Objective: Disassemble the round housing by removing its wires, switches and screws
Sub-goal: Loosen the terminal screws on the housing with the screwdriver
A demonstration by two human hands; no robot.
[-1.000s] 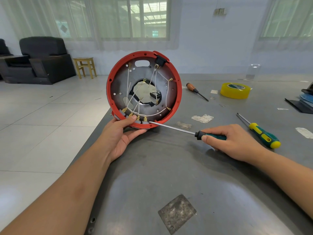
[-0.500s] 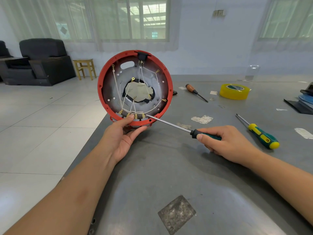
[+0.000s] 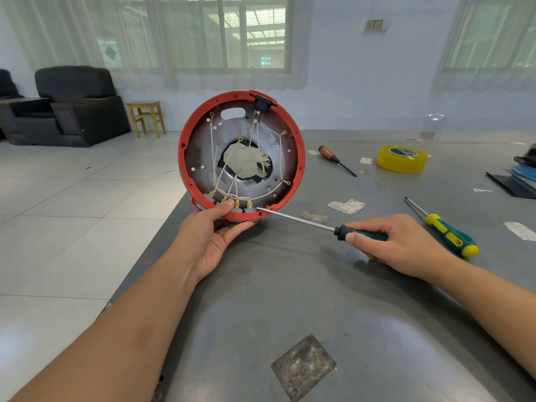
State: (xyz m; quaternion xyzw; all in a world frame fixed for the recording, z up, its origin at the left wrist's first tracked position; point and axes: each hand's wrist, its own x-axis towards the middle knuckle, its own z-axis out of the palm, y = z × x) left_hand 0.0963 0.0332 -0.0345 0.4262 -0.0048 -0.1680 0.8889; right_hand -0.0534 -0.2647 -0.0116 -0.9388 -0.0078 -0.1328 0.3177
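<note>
- Your left hand (image 3: 209, 238) is holding the round red housing (image 3: 300, 158) up on edge at the near-left corner of the bench (image 3: 290, 285), thumb pressing over the bottom rim, fingers curling underneath.
- The open inside is facing you: white wires (image 3: 214, 152) are running across the grey plate to brass terminals, and a black switch (image 3: 262, 104) is sitting at the top rim.
- A row of grey switches (image 3: 249, 210) is lining the bottom rim, just beside your thumb.
- Your right hand (image 3: 397, 245) is gripping the green-handled screwdriver (image 3: 295, 220), fingers wrapping the handle, forefinger lying along it.
- Its tip is touching the rightmost grey switch at the lower rim; the shaft is slanting down toward your right hand.
- A second screwdriver (image 3: 446, 233), yellow and green, is lying on the bench just right of your right hand.
- Farther back, a small wooden-handled screwdriver (image 3: 333, 158) and a roll of yellow tape (image 3: 401, 159) are resting well apart from the housing.
- Scraps of white tape (image 3: 346, 206) are sticking to the bench between them.
</note>
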